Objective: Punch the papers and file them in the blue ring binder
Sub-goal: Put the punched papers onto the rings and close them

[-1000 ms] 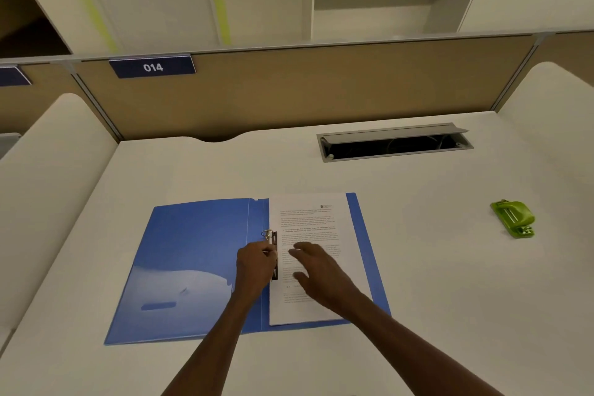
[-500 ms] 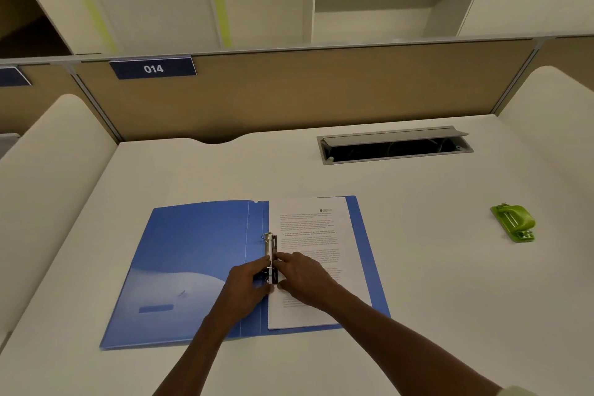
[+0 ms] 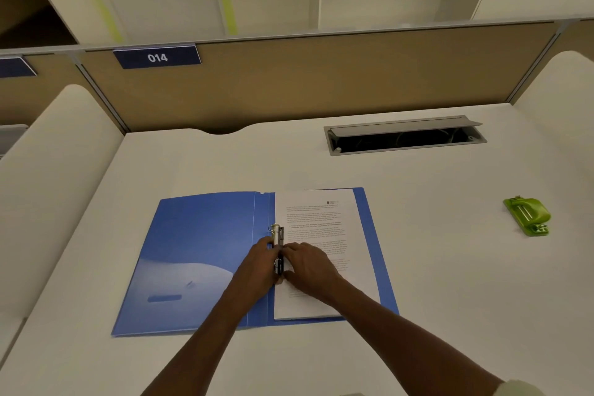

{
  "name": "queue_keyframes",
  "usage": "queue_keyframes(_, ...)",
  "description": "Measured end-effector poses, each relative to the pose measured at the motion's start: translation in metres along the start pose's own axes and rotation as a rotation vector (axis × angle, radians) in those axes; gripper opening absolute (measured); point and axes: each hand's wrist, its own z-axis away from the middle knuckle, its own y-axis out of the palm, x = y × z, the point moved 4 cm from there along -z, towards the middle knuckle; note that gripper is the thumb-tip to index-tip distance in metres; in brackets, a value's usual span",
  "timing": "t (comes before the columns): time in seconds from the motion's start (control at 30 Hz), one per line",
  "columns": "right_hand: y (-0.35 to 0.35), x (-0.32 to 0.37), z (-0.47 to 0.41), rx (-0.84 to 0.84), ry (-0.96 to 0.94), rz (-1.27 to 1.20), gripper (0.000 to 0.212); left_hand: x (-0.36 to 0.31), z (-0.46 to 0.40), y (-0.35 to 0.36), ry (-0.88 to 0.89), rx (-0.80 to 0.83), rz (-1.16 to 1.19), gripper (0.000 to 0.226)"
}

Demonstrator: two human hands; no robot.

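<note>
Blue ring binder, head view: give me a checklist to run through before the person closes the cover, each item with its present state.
1. Blue plastic ring binder lies open flat on the white desk: ok.
2. White printed papers sit on the binder's right half, edges within the cover: ok.
3. Metal ring mechanism fully shut: cannot tell, both hands cover its lower part.
4. Left hand and right hand clear of the rings: not ok, both are on the mechanism.
5. Green hole punch clear of the binder: ok, far right on the desk.
</note>
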Motion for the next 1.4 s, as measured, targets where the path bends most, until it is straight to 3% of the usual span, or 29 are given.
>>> queue_keyframes(0.13, 0.001, 0.002, 0.000, -0.006, -0.005, 0.011, 0.045, -0.006, 0.000, -0.001, 0.109, 0.033, -0.205, 0.048)
queue_keyframes(0.23, 0.004, 0.002, 0.000, -0.010, -0.005, 0.036, 0.048, -0.003, -0.002, -0.003, 0.085, 0.075, -0.143, 0.041)
queue_keyframes(0.37, 0.009, 0.002, -0.002, -0.023, -0.042, 0.058, 0.045, 0.004, -0.007, 0.000, 0.022, 0.130, -0.078, 0.069)
queue_keyframes(0.73, 0.011, 0.008, -0.004, -0.082, -0.009, 0.225, 0.022, 0.011, -0.010, 0.006, -0.045, 0.180, -0.107, 0.081)
queue_keyframes(1.0, 0.017, 0.011, -0.003, -0.086, 0.026, 0.349, 0.030, 0.020, -0.018, 0.014, -0.201, 0.187, 0.047, 0.072)
queue_keyframes(1.13, 0.025, 0.010, -0.002, -0.097, 0.028, 0.386, 0.045, 0.026, -0.016, 0.017, -0.176, 0.152, 0.102, 0.066)
queue_keyframes(1.4, 0.023, 0.013, 0.002, -0.152, 0.052, 0.352, 0.043, 0.017, -0.014, 0.010, -0.161, 0.149, 0.036, 0.067)
